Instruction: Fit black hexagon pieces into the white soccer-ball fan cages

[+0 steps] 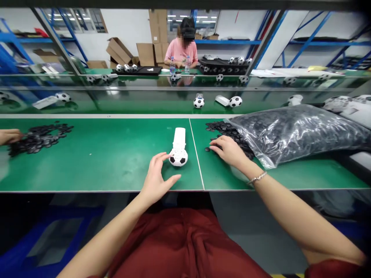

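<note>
On the green bench lies a white plastic piece (179, 136) joined to a black-and-white soccer-ball-shaped part (178, 159), the ball end toward me. My left hand (156, 177) is beside it, fingers and thumb spread apart, with fingertips at the ball's left edge. Over the near-left side of a heap of small black discs (224, 128), my right hand (230, 152) has its thumb and fingertips drawn together. Whatever is between those fingertips is hidden. A single black disc (207, 149) rests just left of them.
A clear plastic bag full of black discs (304, 131) fills the right side. At far left, another person's hand (11, 136) is at a second disc heap (40, 139). Beyond the bench, ball-shaped pieces (235, 101) sit on a green belt. A person (182, 50) works opposite.
</note>
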Demonstrator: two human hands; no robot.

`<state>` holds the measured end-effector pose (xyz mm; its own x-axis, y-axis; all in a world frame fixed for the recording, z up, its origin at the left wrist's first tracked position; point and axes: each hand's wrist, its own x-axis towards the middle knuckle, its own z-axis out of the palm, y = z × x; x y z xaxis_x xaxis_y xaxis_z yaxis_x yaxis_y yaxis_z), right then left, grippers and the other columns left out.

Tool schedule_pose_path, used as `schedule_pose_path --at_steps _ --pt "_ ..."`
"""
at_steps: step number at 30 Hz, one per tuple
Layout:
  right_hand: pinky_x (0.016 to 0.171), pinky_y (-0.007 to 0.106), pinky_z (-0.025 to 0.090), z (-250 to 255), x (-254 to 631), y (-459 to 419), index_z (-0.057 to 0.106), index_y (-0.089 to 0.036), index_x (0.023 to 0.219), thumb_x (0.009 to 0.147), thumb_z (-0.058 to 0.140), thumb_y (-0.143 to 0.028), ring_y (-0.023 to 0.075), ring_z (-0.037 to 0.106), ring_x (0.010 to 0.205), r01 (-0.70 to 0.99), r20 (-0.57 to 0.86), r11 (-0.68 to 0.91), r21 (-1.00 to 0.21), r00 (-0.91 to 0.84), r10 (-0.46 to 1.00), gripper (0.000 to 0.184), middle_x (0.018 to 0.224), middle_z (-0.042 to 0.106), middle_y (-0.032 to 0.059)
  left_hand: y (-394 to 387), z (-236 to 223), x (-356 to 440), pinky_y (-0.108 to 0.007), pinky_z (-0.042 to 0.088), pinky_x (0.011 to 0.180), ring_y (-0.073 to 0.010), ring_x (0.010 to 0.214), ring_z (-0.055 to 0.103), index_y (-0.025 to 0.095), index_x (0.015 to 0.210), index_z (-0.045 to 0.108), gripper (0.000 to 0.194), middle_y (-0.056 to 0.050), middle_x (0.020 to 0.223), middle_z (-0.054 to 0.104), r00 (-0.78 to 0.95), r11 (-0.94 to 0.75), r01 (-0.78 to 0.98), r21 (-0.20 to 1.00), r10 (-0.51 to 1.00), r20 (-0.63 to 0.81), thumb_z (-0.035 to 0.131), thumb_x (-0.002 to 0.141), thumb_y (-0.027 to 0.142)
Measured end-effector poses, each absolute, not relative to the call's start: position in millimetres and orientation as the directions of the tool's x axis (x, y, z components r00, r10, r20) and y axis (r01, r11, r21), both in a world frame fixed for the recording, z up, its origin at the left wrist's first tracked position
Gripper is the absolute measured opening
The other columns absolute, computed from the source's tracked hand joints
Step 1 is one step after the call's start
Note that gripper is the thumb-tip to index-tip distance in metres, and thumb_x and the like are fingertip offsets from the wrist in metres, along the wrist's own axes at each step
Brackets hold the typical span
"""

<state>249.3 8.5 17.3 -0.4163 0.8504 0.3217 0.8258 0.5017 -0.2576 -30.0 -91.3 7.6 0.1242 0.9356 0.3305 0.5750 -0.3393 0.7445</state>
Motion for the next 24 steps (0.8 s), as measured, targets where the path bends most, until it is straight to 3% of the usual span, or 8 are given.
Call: schedule_pose_path --at_steps 3,8,12,15,19,22,24 --pt "0.080 0.038 0.044 15 246 23 0.068 -0.018 0.085 0.081 0.059 -0.032 0.0238 0.054 0.082 0.815 0.292 0.518 -0.259 -0.445 0.846 0.017 0.081 0.058 0.0083 -107 2 -40 -0.048 0.040 0.097 -0.0263 0.120 0.042 0.022 0.118 0.044 0.046 -0.012 0.127 0.043 0.108 -0.361 0.671 0.648 0.912 0.396 0.063 0.076 0.030" --pt "0.073 0.036 0.044 10 244 34 0.064 -0.019 0.076 0.077 0.059 -0.029 0.0228 0.053 0.077 0.798 0.254 0.531 -0.285 -0.471 0.845 0.011 0.076 0.059 0.0063 -133 -13 -53 -0.044 0.043 0.090 -0.0254 0.106 0.054 0.023 0.107 0.054 0.024 -0.008 0.111 0.061 0.242 -0.451 0.816 0.362 0.835 0.495 0.054 0.083 0.026" --pt "0.072 0.037 0.043 13 241 33 0.057 -0.019 0.072 0.073 0.059 -0.026 0.0234 0.053 0.077 0.798 0.243 0.506 -0.327 -0.446 0.861 0.007 0.075 0.058 0.0056 -145 -25 -46 -0.047 0.038 0.091 -0.0289 0.112 0.052 0.025 0.110 0.055 0.028 -0.008 0.117 0.060 0.259 -0.426 0.869 0.252 0.825 0.502 0.054 0.083 0.026" --pt "0.070 0.035 0.044 17 234 25 0.054 -0.019 0.071 0.073 0.057 -0.023 0.0220 0.054 0.075 0.795 0.233 0.474 -0.378 -0.413 0.880 0.005 0.076 0.058 0.0053 -145 -20 -39 -0.049 0.037 0.092 -0.0293 0.113 0.050 0.025 0.112 0.052 0.032 -0.009 0.117 0.059 0.270 -0.443 0.850 0.285 0.831 0.486 0.057 0.081 0.029" --pt "0.063 0.030 0.044 23 221 -3 0.054 -0.020 0.074 0.078 0.056 -0.022 0.0177 0.055 0.065 0.776 0.204 0.418 -0.472 -0.365 0.908 0.005 0.073 0.060 0.0019 -125 4 -32 -0.047 0.036 0.099 -0.0275 0.121 0.041 0.025 0.122 0.042 0.045 -0.011 0.128 0.047 0.273 -0.505 0.743 0.439 0.828 0.490 0.059 0.081 0.031" --pt "0.067 0.030 0.046 28 210 -35 0.057 -0.020 0.087 0.083 0.055 -0.029 0.0180 0.058 0.072 0.625 0.237 0.374 -0.685 -0.295 0.926 0.009 0.081 0.062 0.0023 -94 18 -24 -0.049 0.031 0.104 -0.0298 0.130 0.028 0.026 0.131 0.034 0.063 -0.012 0.140 0.030 0.274 -0.497 0.716 0.491 0.846 0.456 0.064 0.077 0.037" --pt "0.074 0.031 0.047 28 203 -55 0.059 -0.021 0.096 0.085 0.054 -0.032 0.0191 0.058 0.083 0.489 0.235 0.350 -0.799 -0.283 0.930 0.016 0.091 0.063 0.0036 -75 22 -19 -0.049 0.033 0.103 -0.0311 0.130 0.028 0.026 0.132 0.035 0.068 -0.013 0.140 0.028 0.293 -0.472 0.711 0.521 0.873 0.390 0.067 0.073 0.038"
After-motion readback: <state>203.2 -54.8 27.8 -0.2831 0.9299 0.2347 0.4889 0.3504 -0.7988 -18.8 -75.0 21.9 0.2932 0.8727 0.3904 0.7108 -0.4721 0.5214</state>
